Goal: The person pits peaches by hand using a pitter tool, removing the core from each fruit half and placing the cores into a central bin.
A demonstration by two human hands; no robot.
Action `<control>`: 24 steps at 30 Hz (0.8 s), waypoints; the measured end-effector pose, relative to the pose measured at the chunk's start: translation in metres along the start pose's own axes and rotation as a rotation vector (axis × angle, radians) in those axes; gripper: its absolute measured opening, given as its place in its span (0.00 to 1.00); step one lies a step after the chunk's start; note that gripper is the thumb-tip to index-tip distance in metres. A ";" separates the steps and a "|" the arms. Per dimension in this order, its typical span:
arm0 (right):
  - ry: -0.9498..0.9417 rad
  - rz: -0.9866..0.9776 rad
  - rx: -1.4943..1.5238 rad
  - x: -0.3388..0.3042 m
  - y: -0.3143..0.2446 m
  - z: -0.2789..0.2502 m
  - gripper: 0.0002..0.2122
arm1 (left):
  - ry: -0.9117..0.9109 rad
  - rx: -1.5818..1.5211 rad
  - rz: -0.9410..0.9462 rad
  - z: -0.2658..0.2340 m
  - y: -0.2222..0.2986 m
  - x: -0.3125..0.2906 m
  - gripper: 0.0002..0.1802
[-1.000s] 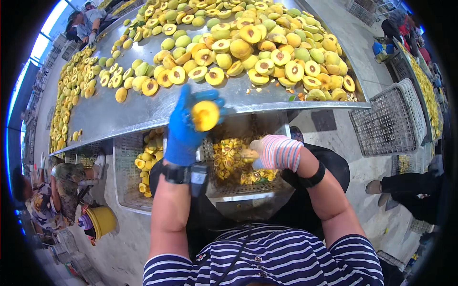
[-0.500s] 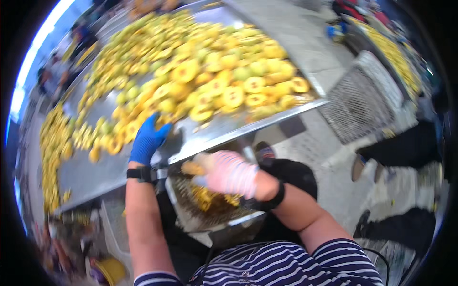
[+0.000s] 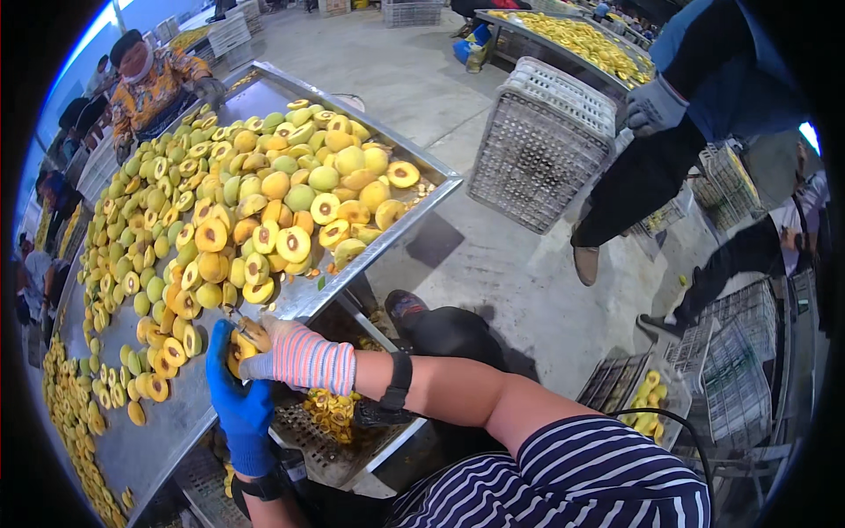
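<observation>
At the near edge of a metal table (image 3: 189, 409), my left hand (image 3: 238, 409), in a blue glove, is closed around a yellow peach half (image 3: 236, 354). My right hand (image 3: 304, 355), in a pink-and-grey striped glove, meets it there, its fingers closed round a small tool (image 3: 253, 333) with a thin metal end at the fruit. The tool's exact kind is mostly hidden by the fingers. Just beyond both hands lies a heap of halved peaches (image 3: 264, 233), many with cut faces and reddish-brown centres showing. Below my right wrist, a crate (image 3: 387, 444) holds yellow fruit scraps (image 3: 330, 414).
Across the table's far left stands a co-worker (image 3: 150, 92) in a patterned orange top. White plastic crates (image 3: 546, 145) stand on the floor to the right, beside a person's dark-trousered leg (image 3: 629, 189). Another fruit-covered table (image 3: 572, 44) is farther back. A fruit crate (image 3: 651, 405) sits lower right.
My view has swung, so the table lies farther left. My right hand has moved from above the crate up to my left hand, which was open over the table and now grips a peach half.
</observation>
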State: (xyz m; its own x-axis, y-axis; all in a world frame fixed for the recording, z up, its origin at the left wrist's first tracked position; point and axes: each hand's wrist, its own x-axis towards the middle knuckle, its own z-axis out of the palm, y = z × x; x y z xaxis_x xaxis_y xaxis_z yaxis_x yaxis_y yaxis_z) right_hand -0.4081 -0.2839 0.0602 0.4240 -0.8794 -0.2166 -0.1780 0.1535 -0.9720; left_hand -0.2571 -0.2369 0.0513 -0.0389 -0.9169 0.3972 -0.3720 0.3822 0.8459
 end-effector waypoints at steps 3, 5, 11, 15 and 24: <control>0.078 -0.198 0.117 0.006 0.015 0.006 0.32 | -0.016 -0.288 -0.034 -0.002 0.019 -0.005 0.34; 0.164 -0.280 0.012 0.001 0.010 0.008 0.25 | 0.093 -0.435 -0.276 -0.013 0.021 -0.004 0.28; 0.092 -0.192 -0.312 -0.002 0.008 0.016 0.24 | 0.133 -0.210 -0.230 -0.013 -0.027 -0.013 0.21; 0.189 -0.197 -0.229 0.013 0.028 0.020 0.22 | 0.202 -0.260 -0.171 -0.005 -0.053 -0.013 0.18; -0.109 -0.147 0.283 -0.009 -0.018 0.010 0.14 | 0.315 0.259 -0.078 0.008 0.016 0.002 0.25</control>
State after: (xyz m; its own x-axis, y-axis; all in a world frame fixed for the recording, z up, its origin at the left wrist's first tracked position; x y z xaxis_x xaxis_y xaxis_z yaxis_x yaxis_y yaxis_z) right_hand -0.3995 -0.2740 0.0790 0.5221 -0.8503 -0.0662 0.1389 0.1614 -0.9771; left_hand -0.2711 -0.2330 0.0628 0.2697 -0.8465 0.4590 -0.5855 0.2343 0.7761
